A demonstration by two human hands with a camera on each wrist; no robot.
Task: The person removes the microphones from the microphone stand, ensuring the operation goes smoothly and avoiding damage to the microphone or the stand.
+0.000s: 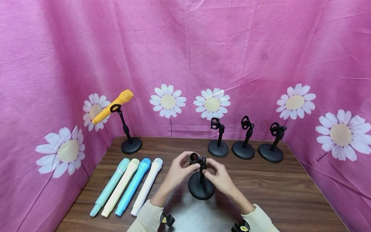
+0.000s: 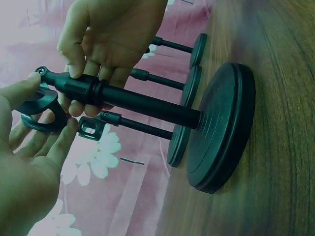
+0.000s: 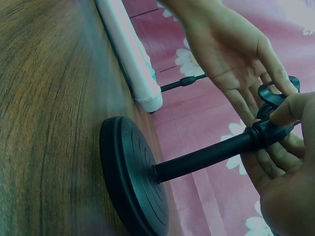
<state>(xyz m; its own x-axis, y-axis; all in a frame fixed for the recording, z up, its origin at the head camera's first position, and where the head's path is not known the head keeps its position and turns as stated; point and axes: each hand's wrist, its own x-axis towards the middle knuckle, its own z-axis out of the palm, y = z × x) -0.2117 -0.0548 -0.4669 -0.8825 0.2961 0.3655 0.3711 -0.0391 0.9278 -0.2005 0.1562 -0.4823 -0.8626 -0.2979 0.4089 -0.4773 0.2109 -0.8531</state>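
Observation:
A black desktop microphone stand (image 1: 201,190) stands on its round base between both hands. My left hand (image 1: 180,169) pinches the ring-shaped clip (image 2: 44,115) at its top between thumb and fingers. Around the collar of the post, just below the clip joint, my right hand (image 1: 220,176) grips with its thumb on the near side and fingers behind. In the left wrist view a screw shows at the joint beside the left thumb. The clip holds no microphone.
Left on the wooden table (image 1: 261,199) lie a mint microphone (image 1: 111,185), a cream one (image 1: 121,187), a blue one (image 1: 134,185) and a white one (image 1: 147,187). Behind them a stand (image 1: 131,145) carries a yellow microphone (image 1: 108,109). Three other stands (image 1: 243,150) line the back right.

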